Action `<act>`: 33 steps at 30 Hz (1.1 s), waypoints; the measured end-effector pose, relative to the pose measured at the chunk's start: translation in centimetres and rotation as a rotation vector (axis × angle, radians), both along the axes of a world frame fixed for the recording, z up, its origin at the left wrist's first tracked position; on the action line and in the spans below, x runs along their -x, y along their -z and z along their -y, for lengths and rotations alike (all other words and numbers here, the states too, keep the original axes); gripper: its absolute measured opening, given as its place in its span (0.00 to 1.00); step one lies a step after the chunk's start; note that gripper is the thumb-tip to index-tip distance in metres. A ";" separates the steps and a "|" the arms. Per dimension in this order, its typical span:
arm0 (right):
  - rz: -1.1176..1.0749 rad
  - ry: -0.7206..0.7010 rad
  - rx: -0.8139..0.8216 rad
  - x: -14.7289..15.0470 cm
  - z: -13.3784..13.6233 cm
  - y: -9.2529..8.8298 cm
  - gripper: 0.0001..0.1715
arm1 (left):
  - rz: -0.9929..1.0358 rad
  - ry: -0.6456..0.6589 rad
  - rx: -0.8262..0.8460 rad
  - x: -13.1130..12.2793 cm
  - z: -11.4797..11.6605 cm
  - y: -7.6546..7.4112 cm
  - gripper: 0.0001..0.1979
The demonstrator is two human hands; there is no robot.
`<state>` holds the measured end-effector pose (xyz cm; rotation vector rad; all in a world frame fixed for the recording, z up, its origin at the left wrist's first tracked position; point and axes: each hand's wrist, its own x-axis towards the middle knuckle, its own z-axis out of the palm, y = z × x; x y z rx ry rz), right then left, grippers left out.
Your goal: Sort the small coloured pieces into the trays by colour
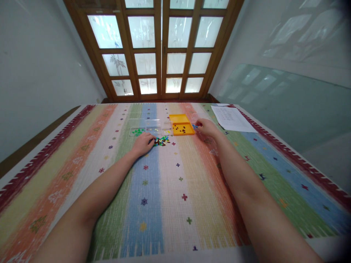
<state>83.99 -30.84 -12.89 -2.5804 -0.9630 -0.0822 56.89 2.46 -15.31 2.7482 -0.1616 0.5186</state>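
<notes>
A small pile of mixed green, blue, yellow, white and dark brown pieces (162,141) lies on the striped cloth. At the pile's left edge is my left hand (143,144), its fingers curled together by the pieces; whatever they pinch is hidden. My right hand (206,128) is just right of the orange box (184,133), fingertips pinched beside some blue pieces (195,126). What those fingers hold is too small to make out. The orange box has its lid up, with several dark brown pieces (183,128) inside.
Left of the orange box, clear plastic boxes (144,121) contain green pieces (138,132), a few white ones and yellow pieces (167,132). A printed paper sheet (233,118) lies at the back right. Beyond the table stands a wood-framed glass door (161,51).
</notes>
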 end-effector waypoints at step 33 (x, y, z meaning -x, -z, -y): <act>0.074 -0.343 0.033 12.9 -8.7 1.5 0.12 | -0.007 -0.007 -0.006 0.0 0.0 0.1 0.13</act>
